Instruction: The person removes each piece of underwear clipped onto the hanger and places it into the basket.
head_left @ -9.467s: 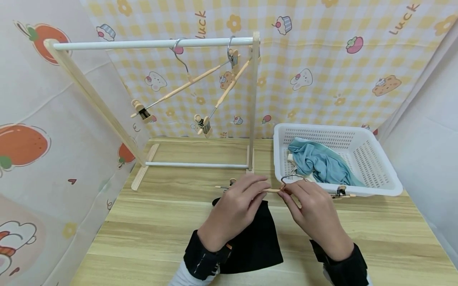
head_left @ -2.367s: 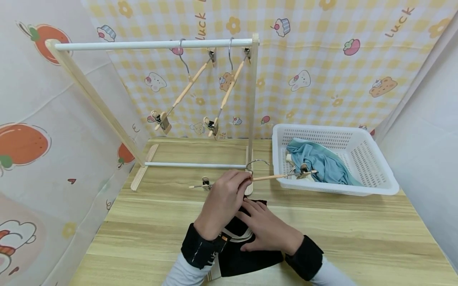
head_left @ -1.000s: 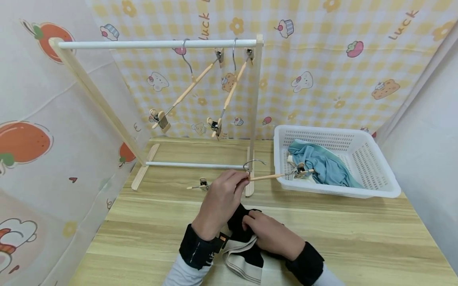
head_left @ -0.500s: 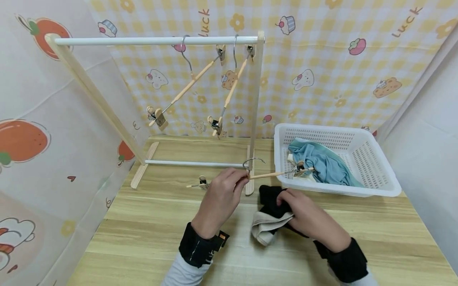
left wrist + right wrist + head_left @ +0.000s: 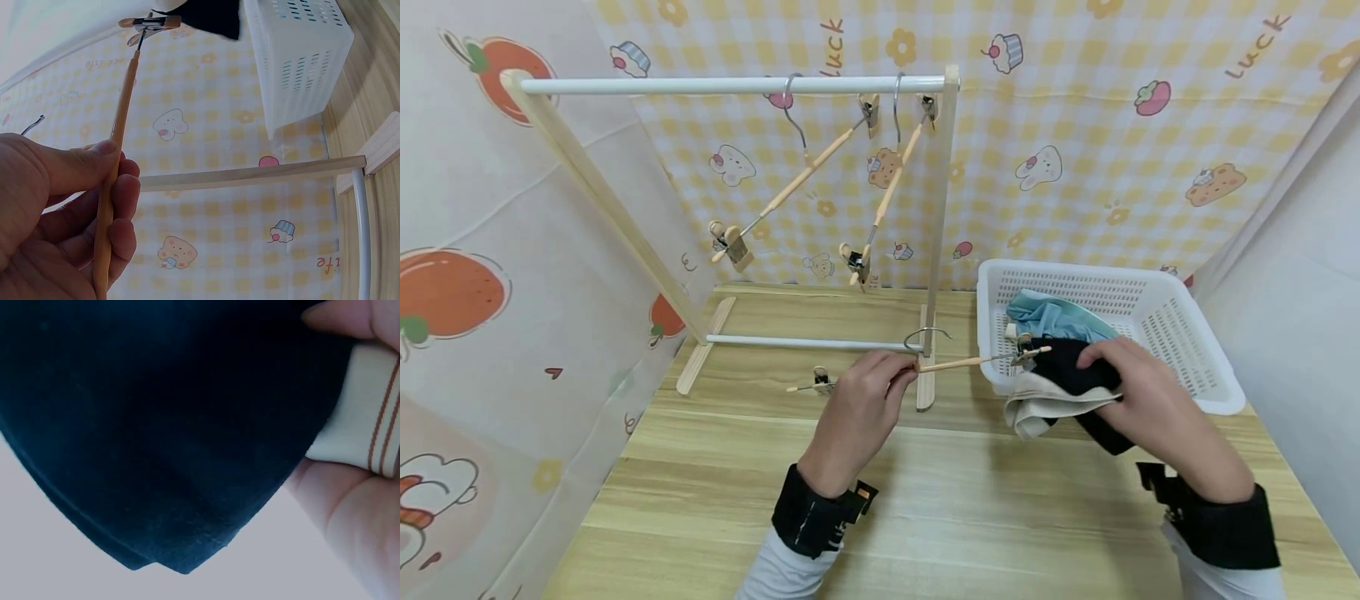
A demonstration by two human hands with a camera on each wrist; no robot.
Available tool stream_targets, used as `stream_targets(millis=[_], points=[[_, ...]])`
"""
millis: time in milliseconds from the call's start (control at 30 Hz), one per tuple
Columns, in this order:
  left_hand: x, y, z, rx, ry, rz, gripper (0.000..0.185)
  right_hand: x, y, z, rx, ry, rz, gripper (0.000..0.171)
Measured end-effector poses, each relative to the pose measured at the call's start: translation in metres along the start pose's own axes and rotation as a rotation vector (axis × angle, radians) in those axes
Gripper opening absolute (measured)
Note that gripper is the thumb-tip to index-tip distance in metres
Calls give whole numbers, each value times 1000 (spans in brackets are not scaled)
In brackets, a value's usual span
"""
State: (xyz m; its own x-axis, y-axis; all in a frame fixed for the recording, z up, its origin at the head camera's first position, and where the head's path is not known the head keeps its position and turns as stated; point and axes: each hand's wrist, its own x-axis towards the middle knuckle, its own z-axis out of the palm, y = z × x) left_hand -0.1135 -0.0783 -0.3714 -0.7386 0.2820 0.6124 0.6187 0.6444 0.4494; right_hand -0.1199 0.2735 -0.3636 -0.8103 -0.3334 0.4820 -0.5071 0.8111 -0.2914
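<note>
Right hand (image 5: 1150, 400) now carries black garment (image 5: 1078, 375) rightward over white basket (image 5: 1180, 333) rim, fingers curled around it, left hand (image 5: 861, 408) pinching wooden hanger (image 5: 955, 363) bar, clip just beside the garment

"luck" on checked backdrop (image 5: 1075, 100)

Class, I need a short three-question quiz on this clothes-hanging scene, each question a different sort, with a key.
1. True or false: the left hand holds a wooden clip hanger.
2. How many hangers hang on the white rail?
3. The right hand grips: A) blue cloth B) black garment C) basket

Key: 1 true; 2 two; 3 B
</note>
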Motion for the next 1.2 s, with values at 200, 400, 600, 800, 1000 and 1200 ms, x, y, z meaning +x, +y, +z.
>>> stream_targets(millis=[200,400,600,800,1000,1200], points=[[1,0,1,-18,-5,-5,10,11,28,-15,-14,71,50,46],[1,-1,1,-19,-9,-5,9,31,53,-18,-17,42,114,39],[1,-1,0,-14,-7,-13,9,50,76,-23,-13,3,166,34],[1,-1,0,-15,-10,-21,10,60,92,-26,-42,-30,209,32],[1,-1,-1,-13,-12,-26,9,60,101,-29,-55,-165,262,47],[1,-2,-1,-7,-12,-30,9,56,103,-31,-27,-268,333,67]])
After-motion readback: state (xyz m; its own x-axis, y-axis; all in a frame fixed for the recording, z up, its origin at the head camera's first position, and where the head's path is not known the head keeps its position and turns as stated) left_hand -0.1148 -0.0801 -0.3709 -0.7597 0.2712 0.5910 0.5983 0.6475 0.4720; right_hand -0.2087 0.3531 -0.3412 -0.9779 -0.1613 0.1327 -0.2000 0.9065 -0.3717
